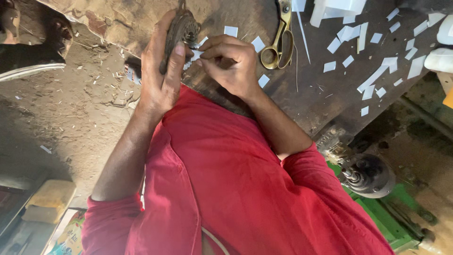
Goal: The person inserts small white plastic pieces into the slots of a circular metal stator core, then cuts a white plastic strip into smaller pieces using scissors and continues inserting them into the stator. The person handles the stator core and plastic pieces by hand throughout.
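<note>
The fingers (177, 59) of the left hand (160, 80) are closed around a dark, round, ornate metal piece (181, 28), held upright at the edge of the worktop (302, 94). The fingers (222, 49) of the right hand (231, 63) are bunched tight, and something small and pale (194, 55) is pinched against the piece's side; what it is cannot be made out.

Brass-coloured scissors (278, 45) lie just beside the right hand, and white cut scraps (377, 75) are scattered across the dark worktop. A grimy machine part (368, 174) sits below its edge, with green metal (377, 212) beyond.

The small pinched item could be dropped among the scraps if the pinch loosened, and would be hard to find there. The metal piece is held out past the worktop's edge, so a slackened grip could send it to the dirt floor (71, 108).

The piece's front is hidden by the left hand; its top is cut off by the frame. Red sleeves (226, 179) cover much of the view.
</note>
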